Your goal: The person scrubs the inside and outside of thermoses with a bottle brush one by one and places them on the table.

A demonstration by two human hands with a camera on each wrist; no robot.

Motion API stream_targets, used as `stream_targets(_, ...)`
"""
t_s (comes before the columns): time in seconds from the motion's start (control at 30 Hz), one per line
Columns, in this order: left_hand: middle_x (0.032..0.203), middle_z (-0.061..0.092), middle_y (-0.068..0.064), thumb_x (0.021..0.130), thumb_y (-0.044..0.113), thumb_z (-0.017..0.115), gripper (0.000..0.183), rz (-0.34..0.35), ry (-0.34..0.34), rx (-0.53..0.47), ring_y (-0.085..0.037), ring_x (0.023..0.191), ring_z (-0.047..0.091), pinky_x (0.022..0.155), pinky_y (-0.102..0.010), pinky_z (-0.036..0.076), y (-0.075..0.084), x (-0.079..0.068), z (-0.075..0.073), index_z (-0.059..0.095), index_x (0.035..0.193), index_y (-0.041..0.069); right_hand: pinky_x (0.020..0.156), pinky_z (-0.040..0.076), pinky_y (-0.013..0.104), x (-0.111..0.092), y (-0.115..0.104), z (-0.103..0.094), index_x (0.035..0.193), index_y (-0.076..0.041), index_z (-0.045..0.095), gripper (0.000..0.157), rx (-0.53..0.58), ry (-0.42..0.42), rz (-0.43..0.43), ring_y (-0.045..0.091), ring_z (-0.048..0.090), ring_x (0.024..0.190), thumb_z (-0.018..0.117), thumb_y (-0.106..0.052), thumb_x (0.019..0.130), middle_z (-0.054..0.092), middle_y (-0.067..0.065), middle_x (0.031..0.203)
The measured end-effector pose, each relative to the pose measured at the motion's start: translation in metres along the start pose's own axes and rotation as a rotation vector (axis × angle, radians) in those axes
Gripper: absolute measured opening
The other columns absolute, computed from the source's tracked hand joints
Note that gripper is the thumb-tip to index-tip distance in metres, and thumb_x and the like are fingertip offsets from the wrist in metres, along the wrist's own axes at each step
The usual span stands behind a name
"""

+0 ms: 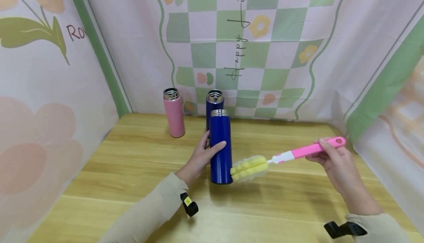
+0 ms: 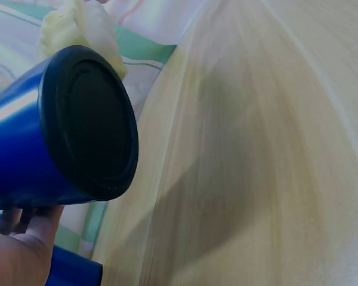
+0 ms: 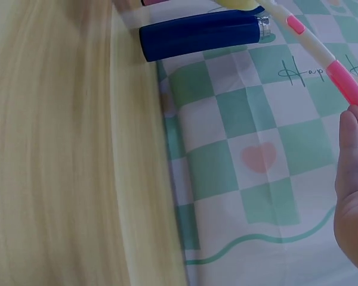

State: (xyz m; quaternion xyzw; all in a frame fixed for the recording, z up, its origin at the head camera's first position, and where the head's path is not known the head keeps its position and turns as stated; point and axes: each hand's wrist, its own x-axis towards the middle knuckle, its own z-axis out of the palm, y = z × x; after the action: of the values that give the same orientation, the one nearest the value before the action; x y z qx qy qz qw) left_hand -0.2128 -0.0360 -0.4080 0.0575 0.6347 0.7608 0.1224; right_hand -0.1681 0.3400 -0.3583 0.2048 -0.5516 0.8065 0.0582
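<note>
In the head view my left hand (image 1: 202, 158) grips a dark blue thermos bottle (image 1: 221, 151) around its side, thumb across the front. Its steel neck points up and has no lid. The left wrist view shows the black base (image 2: 98, 125) of this bottle raised off the wood, with a shadow below. My right hand (image 1: 341, 173) holds a bottle brush by its pink handle (image 1: 306, 151), fingers and thumb pinched around it. The yellow sponge head (image 1: 251, 167) points left, its tip right at the lower side of the held bottle.
Behind the held bottle stands a second blue bottle (image 1: 214, 101), partly hidden, with an uncovered steel mouth. A pink bottle (image 1: 174, 116), also without a lid, stands to its left. Patterned cloth (image 1: 228, 51) hangs along the back of the wooden table (image 1: 265, 210).
</note>
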Motion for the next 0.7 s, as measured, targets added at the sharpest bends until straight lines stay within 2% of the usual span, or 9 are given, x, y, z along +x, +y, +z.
stream_targets(0.2,0.131,0.042,-0.012,0.086,0.046,0.077,0.084,0.003,0.013,0.021,-0.031,0.117,0.055,0.091,-0.049,0.051,-0.002,0.000,0.000,0.030,0.155,0.040,0.079,0.055,0.030,0.003,-0.002,0.003,0.106,0.005,0.065,0.027,-0.025,-0.003,-0.050,0.021,0.072,0.088,0.038,0.000,0.107,0.070,0.015,0.096)
stream_targets(0.37,0.130,0.043,-0.012,0.085,0.043,0.079,0.085,0.006,0.009,0.043,-0.032,0.116,0.055,0.090,-0.049,0.052,-0.002,0.000,0.000,0.030,0.155,0.036,0.078,0.056,0.030,0.007,-0.005,0.006,0.106,0.006,0.064,0.025,-0.043,0.012,-0.063,0.021,0.072,0.087,0.040,-0.001,0.107,0.069,0.015,0.096)
stream_targets(0.7,0.122,0.051,-0.015,0.086,0.041,0.078,0.081,-0.006,0.014,0.112,-0.030,0.105,0.060,0.083,-0.044,0.055,-0.003,-0.002,-0.001,0.034,0.153,0.033,0.077,0.057,0.030,0.016,-0.007,0.008,0.103,0.007,0.063,0.020,0.065,0.164,-0.050,0.022,0.071,0.082,0.048,-0.006,0.106,0.069,0.016,0.092)
